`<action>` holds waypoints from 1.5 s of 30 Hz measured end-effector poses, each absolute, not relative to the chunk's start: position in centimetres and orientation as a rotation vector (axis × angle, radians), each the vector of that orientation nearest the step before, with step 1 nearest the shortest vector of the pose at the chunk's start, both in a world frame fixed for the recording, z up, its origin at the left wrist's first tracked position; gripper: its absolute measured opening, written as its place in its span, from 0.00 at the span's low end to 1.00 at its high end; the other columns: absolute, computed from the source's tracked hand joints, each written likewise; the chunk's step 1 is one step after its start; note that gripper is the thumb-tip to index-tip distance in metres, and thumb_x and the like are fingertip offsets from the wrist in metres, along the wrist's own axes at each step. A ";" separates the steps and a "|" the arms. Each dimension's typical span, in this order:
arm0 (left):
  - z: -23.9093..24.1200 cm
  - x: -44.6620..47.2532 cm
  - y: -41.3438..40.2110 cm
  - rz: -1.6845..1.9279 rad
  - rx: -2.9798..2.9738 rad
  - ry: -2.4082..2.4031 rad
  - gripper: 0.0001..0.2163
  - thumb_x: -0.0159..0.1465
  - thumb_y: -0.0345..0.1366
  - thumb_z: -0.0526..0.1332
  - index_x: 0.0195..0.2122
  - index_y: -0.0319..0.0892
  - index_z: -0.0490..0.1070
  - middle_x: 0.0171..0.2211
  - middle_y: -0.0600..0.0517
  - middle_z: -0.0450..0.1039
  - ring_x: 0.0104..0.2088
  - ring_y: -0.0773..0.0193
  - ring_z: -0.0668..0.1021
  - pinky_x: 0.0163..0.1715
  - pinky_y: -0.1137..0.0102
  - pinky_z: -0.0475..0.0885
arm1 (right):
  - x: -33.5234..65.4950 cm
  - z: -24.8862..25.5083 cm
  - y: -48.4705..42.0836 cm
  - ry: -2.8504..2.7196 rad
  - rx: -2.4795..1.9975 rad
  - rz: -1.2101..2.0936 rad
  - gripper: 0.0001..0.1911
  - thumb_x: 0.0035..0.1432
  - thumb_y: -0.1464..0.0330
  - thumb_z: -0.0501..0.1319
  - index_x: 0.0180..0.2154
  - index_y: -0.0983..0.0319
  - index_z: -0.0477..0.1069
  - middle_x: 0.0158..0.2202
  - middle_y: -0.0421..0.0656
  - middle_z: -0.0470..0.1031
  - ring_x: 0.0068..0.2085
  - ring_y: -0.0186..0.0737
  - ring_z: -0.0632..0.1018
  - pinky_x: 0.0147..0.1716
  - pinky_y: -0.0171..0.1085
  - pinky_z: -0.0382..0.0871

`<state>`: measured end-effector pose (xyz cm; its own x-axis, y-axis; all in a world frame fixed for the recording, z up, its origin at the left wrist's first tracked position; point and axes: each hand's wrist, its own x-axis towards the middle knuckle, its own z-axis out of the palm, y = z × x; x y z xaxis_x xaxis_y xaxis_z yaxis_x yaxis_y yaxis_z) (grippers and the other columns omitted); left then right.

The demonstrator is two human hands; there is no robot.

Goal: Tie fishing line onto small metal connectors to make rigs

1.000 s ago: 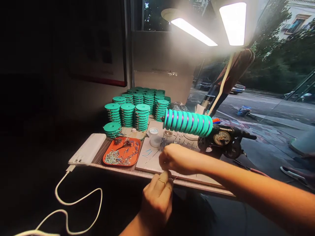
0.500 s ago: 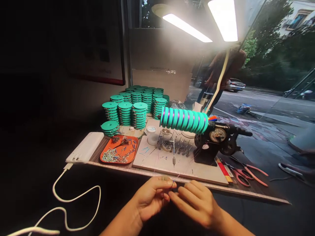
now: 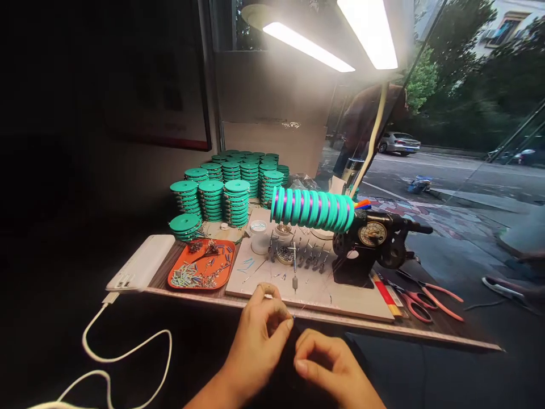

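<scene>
My left hand (image 3: pixel 260 338) is at the front edge of the bench, thumb and forefinger pinched together. A tiny dark bluish bit shows at their tips, too small to name. To its right and slightly lower, my right hand (image 3: pixel 332 366) has its fingers curled and its thumb near the forefinger. Anything between them is hidden or too fine to see. A small gap separates the hands. Just beyond them lies a pale work board (image 3: pixel 272 289), with a small grey weight-like piece (image 3: pixel 295 283) hanging from a thin upright stem.
A black winding machine (image 3: pixel 374 233) with a dial carries a row of teal spools (image 3: pixel 313 209). Stacked teal discs (image 3: pixel 210 199) stand behind an orange tray (image 3: pixel 221 278) of small parts. Pink-handled scissors (image 3: pixel 417 307), pliers (image 3: pixel 443 292) and a white power bank (image 3: pixel 142 261) lie around.
My hands have moved apart from near contact. The left has turned, its back now raised; the right has shifted lower with fingers curled. The whole view has shifted slightly.
</scene>
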<state>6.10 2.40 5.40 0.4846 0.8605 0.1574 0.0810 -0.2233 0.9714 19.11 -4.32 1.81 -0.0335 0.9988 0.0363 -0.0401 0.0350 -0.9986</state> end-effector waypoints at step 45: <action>3.7 6.3 3.7 0.801 1.382 0.698 0.09 0.53 0.39 0.62 0.22 0.39 0.67 0.24 0.54 0.62 0.28 0.65 0.65 0.30 0.70 0.59 | 21.4 3.8 0.4 -0.983 -1.131 1.551 0.14 0.38 0.63 0.68 0.22 0.66 0.68 0.16 0.37 0.72 0.18 0.30 0.72 0.21 0.31 0.66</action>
<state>6.26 3.70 3.71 0.5650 0.8245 0.0322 -0.0807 0.0164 0.9966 21.42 0.36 3.76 -0.1260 0.9704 -0.2061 -0.2280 -0.2306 -0.9460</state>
